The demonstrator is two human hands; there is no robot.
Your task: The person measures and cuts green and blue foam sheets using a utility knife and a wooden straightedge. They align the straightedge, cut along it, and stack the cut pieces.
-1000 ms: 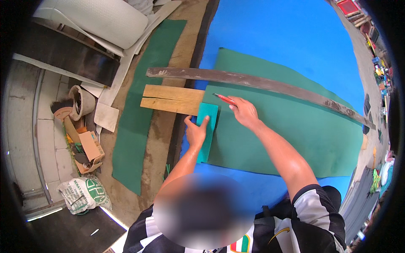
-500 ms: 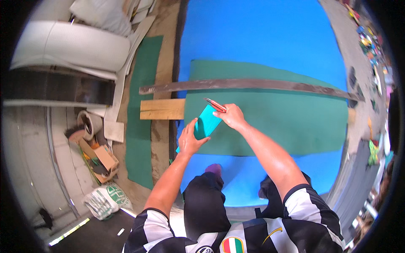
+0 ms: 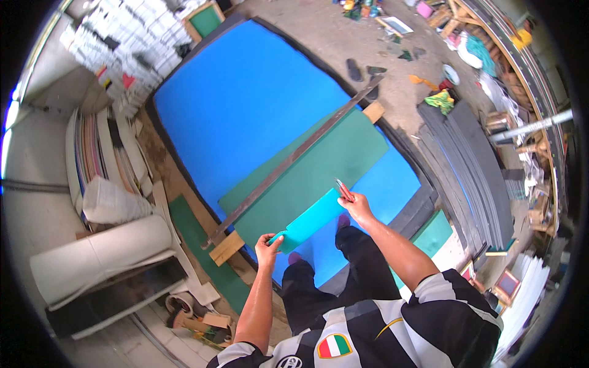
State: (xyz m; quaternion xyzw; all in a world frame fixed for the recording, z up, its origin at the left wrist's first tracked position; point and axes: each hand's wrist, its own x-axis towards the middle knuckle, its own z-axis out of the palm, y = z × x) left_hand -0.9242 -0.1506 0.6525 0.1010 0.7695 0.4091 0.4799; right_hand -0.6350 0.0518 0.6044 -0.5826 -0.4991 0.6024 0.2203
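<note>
While the left hand (image 3: pixel 266 250) is pinching one end and the right hand (image 3: pixel 359 208) a slim red pen-like tool (image 3: pixel 345 191), a flat turquoise rectangular strip (image 3: pixel 313 220) between them is slanting lengthwise up rightward.

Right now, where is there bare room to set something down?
Broadest: the blue surface beyond the green sheet. Also bare: that sheet between the long bar and turquoise strip. Crowded: around the strip, with the left hand holding one end, the right hand and red pen at the other.
</note>
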